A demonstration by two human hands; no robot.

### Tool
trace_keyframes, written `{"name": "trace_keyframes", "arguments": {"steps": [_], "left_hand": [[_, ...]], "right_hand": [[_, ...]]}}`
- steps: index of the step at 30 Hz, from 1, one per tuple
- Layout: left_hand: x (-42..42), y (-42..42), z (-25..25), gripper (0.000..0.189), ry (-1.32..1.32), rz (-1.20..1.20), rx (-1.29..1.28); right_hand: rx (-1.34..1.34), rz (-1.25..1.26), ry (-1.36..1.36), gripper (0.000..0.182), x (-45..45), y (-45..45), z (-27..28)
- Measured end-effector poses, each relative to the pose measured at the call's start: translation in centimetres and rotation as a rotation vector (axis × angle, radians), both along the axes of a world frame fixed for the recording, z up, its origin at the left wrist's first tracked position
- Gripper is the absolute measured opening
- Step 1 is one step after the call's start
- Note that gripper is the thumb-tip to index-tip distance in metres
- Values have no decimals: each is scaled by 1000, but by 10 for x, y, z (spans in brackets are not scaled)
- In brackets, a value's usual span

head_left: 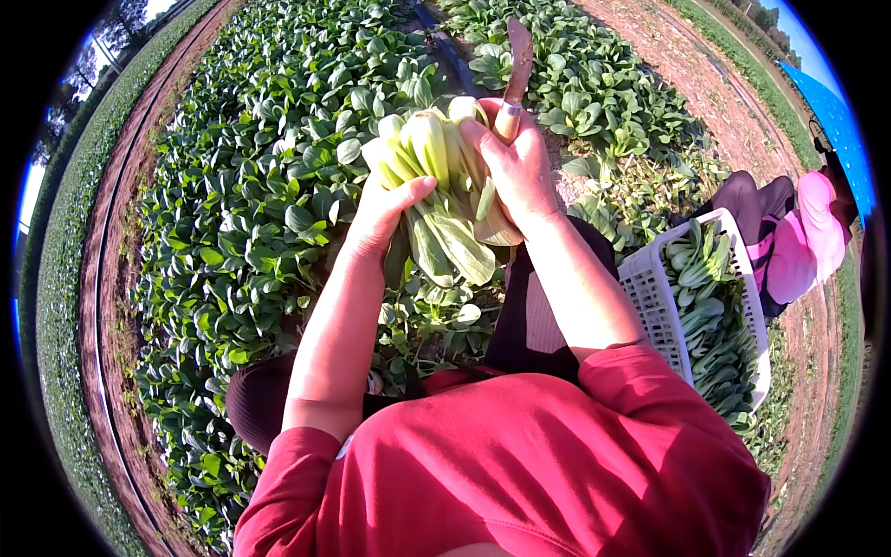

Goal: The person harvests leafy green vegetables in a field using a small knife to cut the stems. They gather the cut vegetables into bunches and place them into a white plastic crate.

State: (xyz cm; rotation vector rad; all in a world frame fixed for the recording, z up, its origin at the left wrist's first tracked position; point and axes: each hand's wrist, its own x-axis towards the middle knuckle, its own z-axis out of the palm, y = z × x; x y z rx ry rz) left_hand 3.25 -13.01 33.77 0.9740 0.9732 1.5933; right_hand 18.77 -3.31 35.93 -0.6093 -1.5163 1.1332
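Observation:
Both my hands hold a bunch of bok choy [428, 150] in front of me, its pale stem bases turned up and away, its leaves hanging towards me. My left hand [390, 209] grips the bunch from the left, thumb across the stems. Around its right side is my right hand [515, 157], which also holds a knife by its short wooden handle [508, 124]. The knife's curved, brownish blade [518, 59] points away from me. Some of my fingers are hidden behind the stems and leaves.
A white plastic crate [686, 341] filled with bok choy [710, 320] stands at my right. Beyond it a person in pink [800, 244] is close by, near a blue umbrella [828, 125]. Growing greens [257, 174] spread ahead and left; a dark hose [445, 49] runs between them.

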Motion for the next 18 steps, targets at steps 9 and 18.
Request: {"name": "trace_keyframes", "arguments": {"steps": [9, 18], "left_hand": [[-4, -4, -33, 70, -126, 29, 99], [-3, -5, -61, 76, -464, -129, -92]], "right_hand": [[79, -56, -176, 28, -15, -15, -10], [-568, 298, 146, 27, 17, 14, -7]]}}
